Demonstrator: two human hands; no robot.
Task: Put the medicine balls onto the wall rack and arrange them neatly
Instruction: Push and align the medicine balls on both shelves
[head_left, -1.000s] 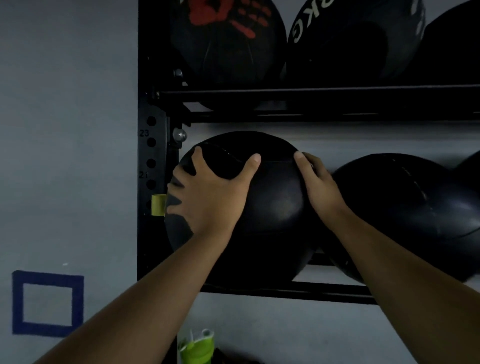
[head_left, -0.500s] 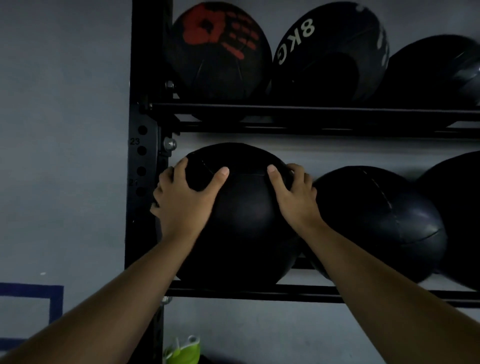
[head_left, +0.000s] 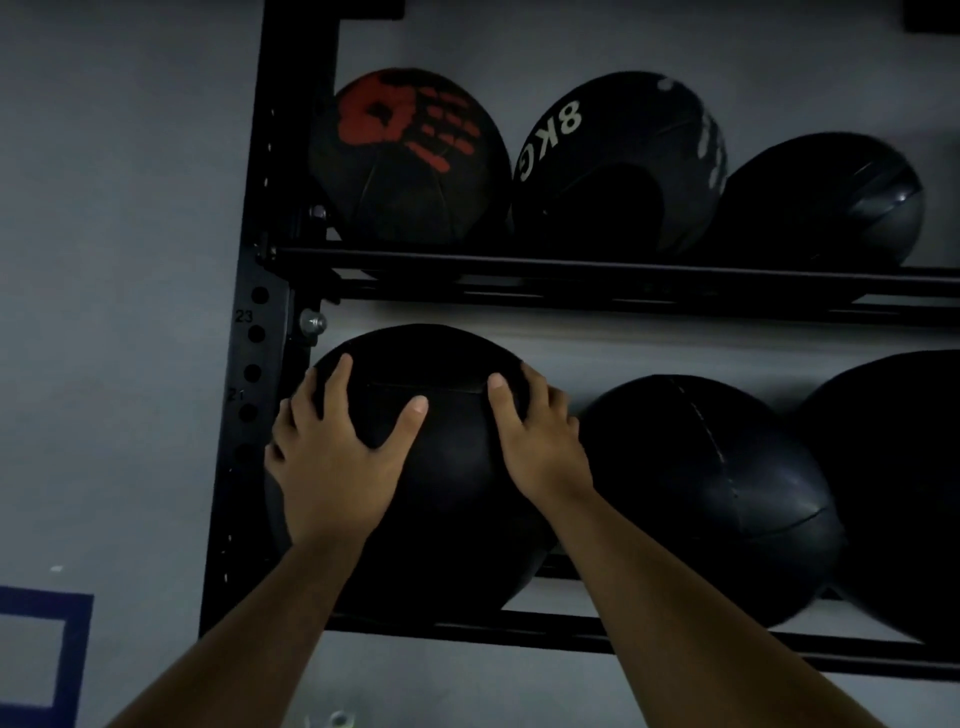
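Observation:
A plain black medicine ball (head_left: 436, 499) rests at the left end of the lower shelf of the black wall rack (head_left: 623, 278). My left hand (head_left: 337, 457) is spread on its upper left side and my right hand (head_left: 535, 441) grips its upper right side. To its right on the same shelf sit another black ball (head_left: 711, 488) and part of a third (head_left: 898, 483). On the upper shelf are a ball with a red handprint (head_left: 410, 156), a ball marked 8KG (head_left: 618, 166) and a plain black ball (head_left: 821, 202).
The rack's perforated upright post (head_left: 254, 364) stands just left of my left hand, with a bolt (head_left: 311, 322) above the held ball. The grey wall carries a blue tape square (head_left: 47, 649) at lower left. The lower rail (head_left: 571, 631) runs under the balls.
The view has tilted up, showing more of the upper shelf. Both hands have shifted slightly toward the top of the ball, which stays seated at the left end of the lower shelf.

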